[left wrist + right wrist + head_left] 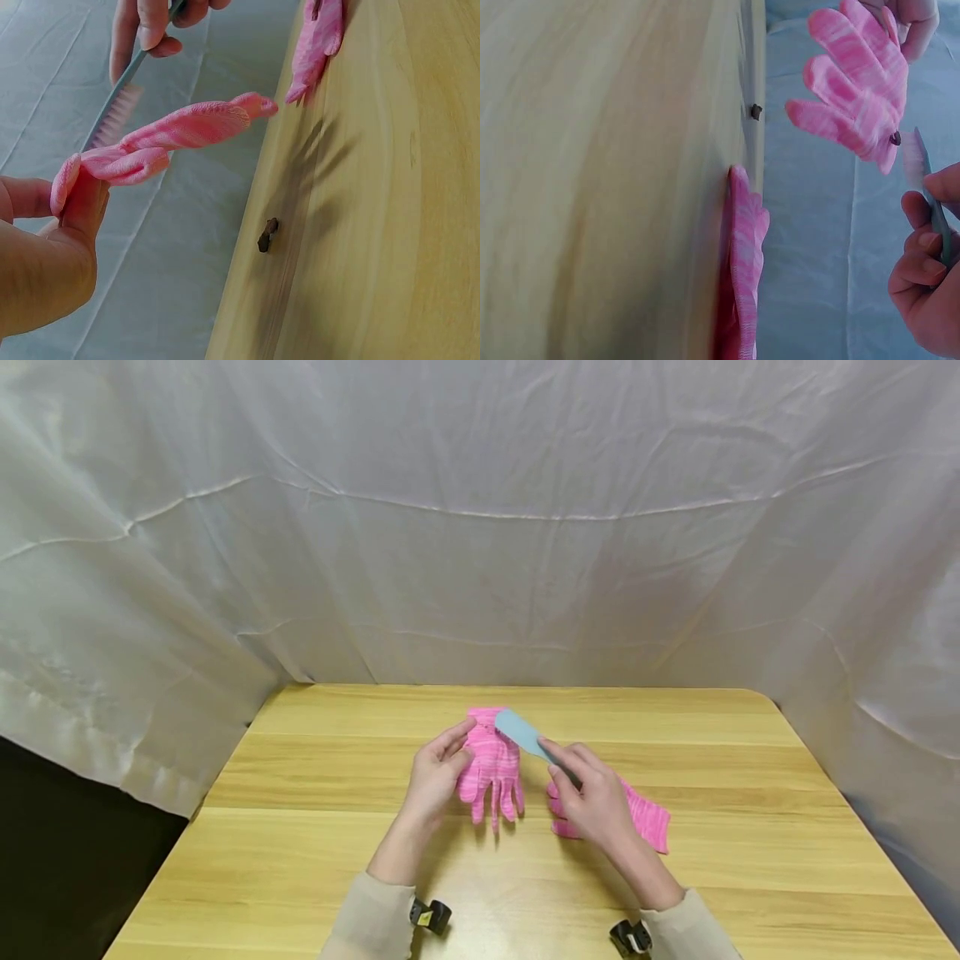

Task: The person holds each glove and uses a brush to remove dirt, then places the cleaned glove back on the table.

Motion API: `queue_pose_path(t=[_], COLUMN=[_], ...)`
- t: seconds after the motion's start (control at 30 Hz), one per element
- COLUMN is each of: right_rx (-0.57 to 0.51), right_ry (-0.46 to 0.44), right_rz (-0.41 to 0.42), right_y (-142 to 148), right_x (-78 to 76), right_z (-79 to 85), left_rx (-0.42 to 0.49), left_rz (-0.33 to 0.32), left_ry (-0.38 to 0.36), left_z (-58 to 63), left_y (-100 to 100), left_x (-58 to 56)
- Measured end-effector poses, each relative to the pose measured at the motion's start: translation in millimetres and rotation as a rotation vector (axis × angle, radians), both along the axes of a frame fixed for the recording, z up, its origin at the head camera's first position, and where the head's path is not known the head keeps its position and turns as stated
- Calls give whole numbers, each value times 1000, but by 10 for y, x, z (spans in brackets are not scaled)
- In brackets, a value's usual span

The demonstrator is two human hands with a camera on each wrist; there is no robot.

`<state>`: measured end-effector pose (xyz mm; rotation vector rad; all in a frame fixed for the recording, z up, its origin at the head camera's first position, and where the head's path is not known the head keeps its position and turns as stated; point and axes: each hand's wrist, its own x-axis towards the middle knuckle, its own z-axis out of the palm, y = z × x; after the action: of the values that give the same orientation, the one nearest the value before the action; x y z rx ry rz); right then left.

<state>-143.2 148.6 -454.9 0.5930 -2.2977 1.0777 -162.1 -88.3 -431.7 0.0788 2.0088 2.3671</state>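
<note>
At the bottom edge of the head view, I saw a person's beige fabric sleeves (367, 914) with small black wrist devices (431, 917). Right of lower centre, the right hand (596, 797) gripped a slim blue-grey brush with pale bristles (521, 733), its fingers curled round the handle. Below that hand lay a spare pink knitted glove (651, 820). Nearer the centre, the left hand (435, 777) pinched the edge of a marbled pink knitted glove (491, 756) between thumb and fingers, above the yellowish wooden table (750, 868). The bristles faced its cuff; I couldn't tell whether they touched. A small dark brown lump (895, 138) clung there. Behind, a silvery-grey satiny curtain (525, 568) filled the upper frame.
</note>
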Motion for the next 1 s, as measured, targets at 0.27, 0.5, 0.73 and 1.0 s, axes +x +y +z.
queue_pose_path(t=[0.27, 0.5, 0.73, 1.0], right_rx=[-24, -30, 36, -21], right_ry=[1, -10, -87, -180], right_rz=[9, 84, 57, 33], right_y=[-10, -58, -78, -48], right_x=[14, 50, 79, 64], right_z=[8, 26, 10, 17], left_rx=[-7, -18, -25, -8], left_rz=[-6, -16, -6, 20], left_ry=[0, -2, -8, 1], left_z=[-12, -16, -12, -4], left_y=[11, 25, 9, -41], left_x=[7, 9, 5, -14])
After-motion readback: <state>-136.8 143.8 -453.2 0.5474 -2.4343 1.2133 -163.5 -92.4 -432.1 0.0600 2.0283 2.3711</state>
